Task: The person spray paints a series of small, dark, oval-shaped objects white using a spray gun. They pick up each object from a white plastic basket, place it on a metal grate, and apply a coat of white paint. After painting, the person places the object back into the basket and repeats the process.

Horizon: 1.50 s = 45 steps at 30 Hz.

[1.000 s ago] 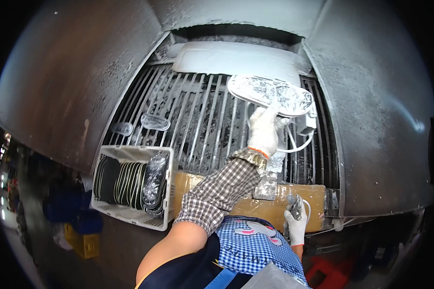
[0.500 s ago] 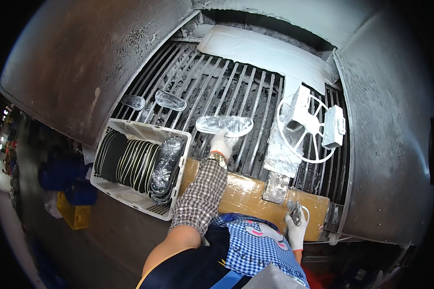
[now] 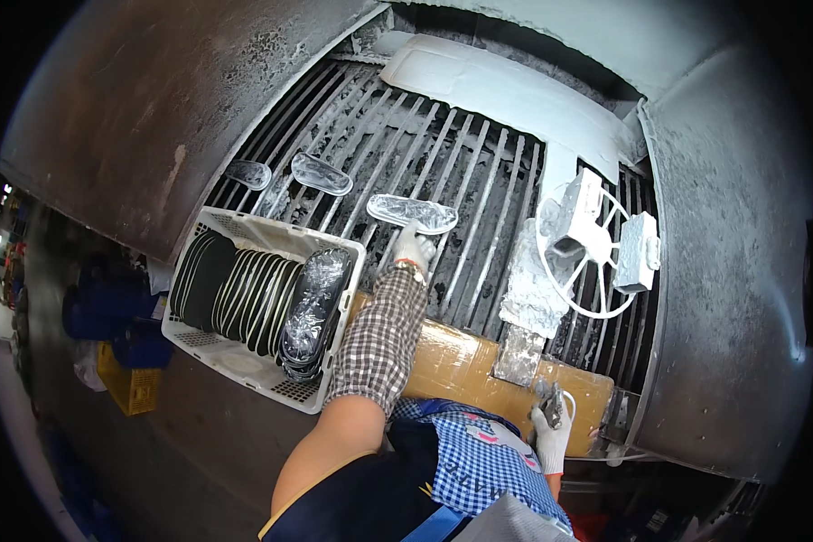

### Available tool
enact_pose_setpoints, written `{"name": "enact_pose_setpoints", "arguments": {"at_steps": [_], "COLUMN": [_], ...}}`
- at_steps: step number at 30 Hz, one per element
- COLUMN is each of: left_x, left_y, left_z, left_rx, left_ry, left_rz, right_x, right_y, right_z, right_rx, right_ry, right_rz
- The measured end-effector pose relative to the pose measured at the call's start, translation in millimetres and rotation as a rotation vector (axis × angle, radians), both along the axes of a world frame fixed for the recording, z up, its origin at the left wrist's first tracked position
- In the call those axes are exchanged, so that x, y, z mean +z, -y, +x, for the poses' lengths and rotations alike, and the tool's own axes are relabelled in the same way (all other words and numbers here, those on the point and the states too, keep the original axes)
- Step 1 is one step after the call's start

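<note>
A white-gloved left hand (image 3: pixel 414 246) reaches out over the metal slats. Its fingers are closed at the near edge of a shoe sole (image 3: pixel 413 214), greyish and shiny with a pale rim, lying across the slats. My right hand (image 3: pixel 551 432), also gloved, is low by the front edge, closed around a small grey metal tool (image 3: pixel 551 404) that resembles a spray gun, with a white curved loop beside it. Farther left, two more soles rest on the slats: one whole sole (image 3: pixel 322 173) and one partly hidden sole (image 3: pixel 248 174) behind the crate.
A white plastic crate (image 3: pixel 244 371) at left holds several dark soles on edge and a film-wrapped bundle (image 3: pixel 316 307). A white-coated spoked wheel (image 3: pixel 596 248) with box-shaped blocks stands right. Tape-covered cardboard (image 3: pixel 452 357) lines the front. Metal walls rise on both sides.
The sole under my left hand has gone lower and slightly away, down onto the slats. My right hand stays by the front edge with the grey tool. The whole view has shifted slightly.
</note>
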<state>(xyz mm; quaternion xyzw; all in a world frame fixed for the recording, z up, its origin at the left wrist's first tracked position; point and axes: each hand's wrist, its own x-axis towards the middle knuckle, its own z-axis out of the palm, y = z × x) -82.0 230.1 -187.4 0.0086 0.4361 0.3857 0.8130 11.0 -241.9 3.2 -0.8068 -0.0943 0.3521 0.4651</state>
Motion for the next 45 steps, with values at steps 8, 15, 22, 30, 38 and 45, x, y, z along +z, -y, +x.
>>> {"name": "enact_pose_setpoints", "arguments": {"at_steps": [8,15,22,30,38,45], "left_x": [74,209,251,218,214,211], "left_y": [122,183,192,198,189,170], "left_z": [-32,-154,-241,-275,-273,-273], "left_rx": [-0.496,-0.580,-0.285,-0.637,-0.191,0.138], "left_ry": [-0.257,-0.943,-1.804,-1.877,-1.673,-0.774], "left_rz": [0.452,1.230,1.196,0.846,0.881,0.524], "right_x": [-36,-27,-34,-49,-31,-28], "right_y": [17,7,7,14,16,20], "right_z": [13,10,17,20,17,18], "right_rx": [0.014,0.088,0.172,0.204,0.158,0.133], "right_ry": [0.068,0.071,0.076,0.126,0.054,-0.028], "right_rz": [0.052,0.090,0.060,0.133,0.097,0.070]}}
